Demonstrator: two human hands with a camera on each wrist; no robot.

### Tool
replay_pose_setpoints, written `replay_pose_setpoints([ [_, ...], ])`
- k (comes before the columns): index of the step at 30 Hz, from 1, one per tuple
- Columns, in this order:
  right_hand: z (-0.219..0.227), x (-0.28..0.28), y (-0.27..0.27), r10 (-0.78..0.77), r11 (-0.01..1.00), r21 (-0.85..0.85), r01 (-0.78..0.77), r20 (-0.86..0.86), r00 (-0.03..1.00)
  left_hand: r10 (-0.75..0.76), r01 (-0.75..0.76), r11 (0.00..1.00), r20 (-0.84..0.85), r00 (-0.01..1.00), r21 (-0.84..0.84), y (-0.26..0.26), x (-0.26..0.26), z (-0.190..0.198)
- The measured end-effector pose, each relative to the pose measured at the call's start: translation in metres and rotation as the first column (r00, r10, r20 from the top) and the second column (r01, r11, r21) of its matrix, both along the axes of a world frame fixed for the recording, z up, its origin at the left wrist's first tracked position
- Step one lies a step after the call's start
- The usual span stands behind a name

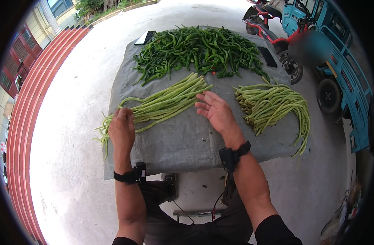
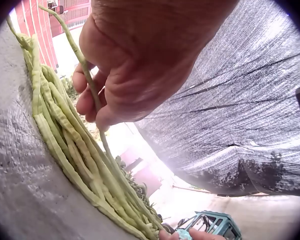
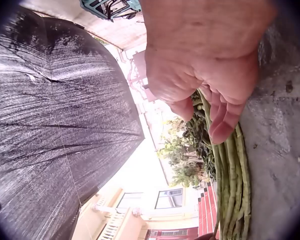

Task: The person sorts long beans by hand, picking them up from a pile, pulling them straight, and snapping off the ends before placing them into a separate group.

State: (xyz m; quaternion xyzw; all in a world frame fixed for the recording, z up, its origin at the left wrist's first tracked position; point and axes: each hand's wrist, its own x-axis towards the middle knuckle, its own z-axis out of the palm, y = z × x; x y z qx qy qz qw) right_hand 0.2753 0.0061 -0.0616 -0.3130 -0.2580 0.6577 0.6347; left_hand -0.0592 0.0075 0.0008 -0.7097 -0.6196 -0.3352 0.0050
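A bundle of pale green long beans (image 1: 166, 102) lies slantwise on the grey cloth (image 1: 183, 141) over the table. My left hand (image 1: 122, 120) rests on the bundle's left end. In the left wrist view its fingers (image 2: 90, 97) curl round a single long bean (image 2: 104, 141) that runs up from the bundle (image 2: 65, 145). My right hand (image 1: 207, 105) is held open, palm turned left, by the bundle's right end. The right wrist view shows its straight fingers (image 3: 222, 117) just above the beans (image 3: 232, 175), holding nothing.
A second long bean bundle (image 1: 272, 104) lies at the right, its ends hanging over the edge. A heap of green chilli peppers (image 1: 199, 49) fills the back, with flat black items (image 1: 145, 37) (image 1: 267, 56) beside it. A red scooter (image 1: 268, 28) and blue vehicle (image 1: 342, 65) stand behind.
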Motion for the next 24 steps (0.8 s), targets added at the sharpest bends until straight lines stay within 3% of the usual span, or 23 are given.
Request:
replay_pose_setpoints([
  [8, 0.0, -0.003, 0.0, 0.005, 1.0, -0.007, -0.005, 0.068, 0.998, 0.002, 0.004, 0.995, -0.061, 0.998, 0.101, 0.005, -0.007, -0.006],
  [24, 0.007, -0.006, -0.005, -0.02, 1.0, -0.017, 0.022, 0.135, 0.991, 0.099, -0.083, 0.992, -0.162, 0.982, 0.1, 0.009, -0.007, -0.011],
])
